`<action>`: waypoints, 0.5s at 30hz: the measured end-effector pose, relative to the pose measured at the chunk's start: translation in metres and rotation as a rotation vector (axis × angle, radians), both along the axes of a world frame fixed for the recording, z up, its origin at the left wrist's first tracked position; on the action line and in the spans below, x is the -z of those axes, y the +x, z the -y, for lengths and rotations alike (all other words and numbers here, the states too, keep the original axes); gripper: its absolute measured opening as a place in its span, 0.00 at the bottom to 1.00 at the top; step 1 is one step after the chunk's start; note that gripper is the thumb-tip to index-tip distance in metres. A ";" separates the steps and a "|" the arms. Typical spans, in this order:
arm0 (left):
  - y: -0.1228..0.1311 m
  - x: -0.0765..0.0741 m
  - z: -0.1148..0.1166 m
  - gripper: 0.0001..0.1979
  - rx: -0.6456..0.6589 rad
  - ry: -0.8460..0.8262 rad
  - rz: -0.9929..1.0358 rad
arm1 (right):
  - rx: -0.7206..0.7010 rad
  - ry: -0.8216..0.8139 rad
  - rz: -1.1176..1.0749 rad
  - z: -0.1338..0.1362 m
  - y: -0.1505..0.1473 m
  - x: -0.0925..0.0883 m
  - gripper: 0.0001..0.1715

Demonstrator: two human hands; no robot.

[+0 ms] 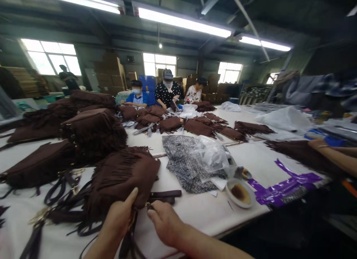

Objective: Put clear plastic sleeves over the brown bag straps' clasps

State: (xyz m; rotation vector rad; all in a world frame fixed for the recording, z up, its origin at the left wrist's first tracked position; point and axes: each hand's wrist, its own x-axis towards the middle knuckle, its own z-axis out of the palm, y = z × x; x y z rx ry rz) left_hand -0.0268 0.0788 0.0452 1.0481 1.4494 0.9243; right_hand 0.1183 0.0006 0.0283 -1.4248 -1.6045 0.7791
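Note:
A brown fringed suede bag (122,179) lies on the white table (200,210) right in front of me. My left hand (119,214) grips its near edge, thumb pressed on top. Close beside it, my right hand (164,221) pinches a small fitting at the bag's corner, where a dark brown strap (164,195) leads off to the right. More straps (64,186) trail from the bag to the left.
Several more brown fringed bags (92,130) are piled at the left and across the far table. A patterned cloth (184,162), clear plastic bag (210,153), small bowl (240,193) and purple wrapper (284,186) lie at right. A co-worker's arm (331,154) reaches in; three people work at the far end.

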 end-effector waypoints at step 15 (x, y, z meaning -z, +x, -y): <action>-0.045 0.003 0.061 0.15 0.416 0.109 -0.451 | 0.053 -0.718 -0.622 0.037 -0.016 0.013 0.09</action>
